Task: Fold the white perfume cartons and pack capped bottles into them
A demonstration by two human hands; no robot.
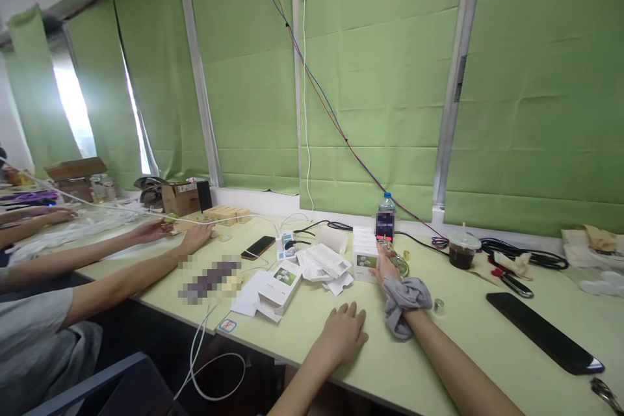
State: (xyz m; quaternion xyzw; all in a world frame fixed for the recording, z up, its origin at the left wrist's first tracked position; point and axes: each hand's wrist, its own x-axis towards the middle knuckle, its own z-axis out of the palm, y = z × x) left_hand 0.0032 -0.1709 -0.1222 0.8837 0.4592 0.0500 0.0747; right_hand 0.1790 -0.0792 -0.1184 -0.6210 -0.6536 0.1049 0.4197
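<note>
A row of white, green-pictured cardboard boxes (362, 272) is set midway on the pale yellow-green table (472, 312); a long, flat black object (541, 331) (shiny at its near end) is laid right, a dark phone (259, 246) left.

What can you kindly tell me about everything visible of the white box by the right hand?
The white box looks like card, with a green picture bearing pale shapes on the face towards the camera. It seems closed and stands on the table, before a row of similar boxes. Fingers of the right hand overlap its right edge, apparently touching it.
</note>
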